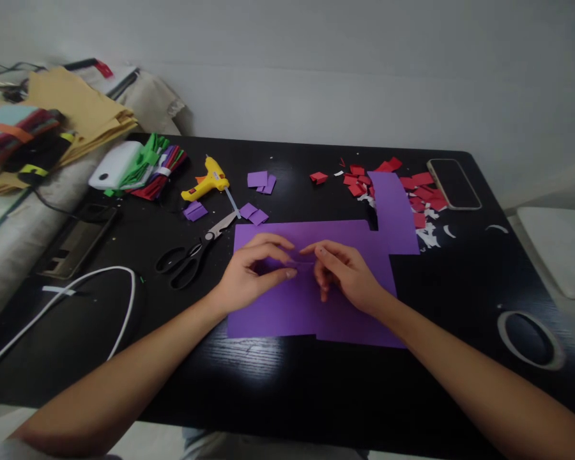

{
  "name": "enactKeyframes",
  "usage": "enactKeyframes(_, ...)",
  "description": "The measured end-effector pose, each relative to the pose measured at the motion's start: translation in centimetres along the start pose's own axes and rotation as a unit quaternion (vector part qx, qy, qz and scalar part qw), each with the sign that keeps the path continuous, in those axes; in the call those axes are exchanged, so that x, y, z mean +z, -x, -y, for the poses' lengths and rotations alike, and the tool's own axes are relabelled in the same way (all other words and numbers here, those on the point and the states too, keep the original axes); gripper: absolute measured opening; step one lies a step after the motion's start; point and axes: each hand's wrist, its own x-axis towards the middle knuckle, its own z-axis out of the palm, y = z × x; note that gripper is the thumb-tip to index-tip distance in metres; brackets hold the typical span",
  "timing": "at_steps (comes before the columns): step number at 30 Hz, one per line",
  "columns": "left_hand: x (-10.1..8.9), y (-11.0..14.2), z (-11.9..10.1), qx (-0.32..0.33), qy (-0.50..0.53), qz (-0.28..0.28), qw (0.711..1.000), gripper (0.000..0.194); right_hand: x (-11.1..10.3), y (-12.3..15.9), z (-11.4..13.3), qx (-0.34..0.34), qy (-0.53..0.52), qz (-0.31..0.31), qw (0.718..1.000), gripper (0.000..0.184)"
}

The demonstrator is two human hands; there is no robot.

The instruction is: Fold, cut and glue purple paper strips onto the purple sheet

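Over the purple sheets [268,319], my left hand [252,268] and my right hand [347,271] face each other. Between their fingertips shows the pale edge of a small purple paper piece [303,264], hard to tell from the purple behind it. My left thumb and fingers close on its left end. The right thumb and index finger pinch its other end, with the remaining fingers curled below. Black-handled scissors [191,252] lie left of the sheets, blades partly apart. Small folded purple pieces [253,214] sit just behind the sheets.
A yellow glue gun [208,181] lies at the back left. Red paper pieces [359,181] and white scraps lie behind a purple strip [395,214]. A phone [454,184] and a tape roll [531,340] are on the right. A white cable [131,300] curves across the left.
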Motion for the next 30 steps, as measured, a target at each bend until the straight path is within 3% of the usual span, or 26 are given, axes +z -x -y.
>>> enactKeyframes(2,-0.3,0.0,-0.2,0.044,-0.043,-0.027,0.998,0.002,-0.1,0.0,-0.1,0.007,-0.012,0.004,1.000,0.039)
enactKeyframes(4,-0.5,0.0,-0.2,0.063,-0.072,-0.040,0.995,0.009,-0.1,0.0,-0.2,0.004,-0.032,0.001,0.999,0.042)
enactKeyframes(11,-0.1,-0.1,0.5,0.083,-0.113,-0.021,0.990,0.016,0.2,-0.2,-0.6,0.003,-0.030,-0.017,0.999,0.060)
enactKeyframes(15,0.4,0.0,0.6,0.037,-0.061,-0.040,0.997,0.016,0.5,-0.3,-0.7,-0.018,-0.036,-0.072,0.997,0.063)
enactKeyframes(20,0.6,0.3,0.7,-0.057,0.021,0.015,0.998,0.023,0.8,-0.4,-0.9,-0.037,-0.046,-0.104,0.993,0.062)
enactKeyframes(24,0.6,0.4,0.7,-0.062,-0.004,0.037,0.997,0.023,0.9,-0.4,-1.1,-0.049,-0.061,-0.122,0.989,0.061)
enactKeyframes(30,0.5,0.2,0.6,-0.040,-0.028,0.027,0.998,0.018,0.1,-0.3,-0.7,-0.064,-0.042,-0.124,0.989,0.082)
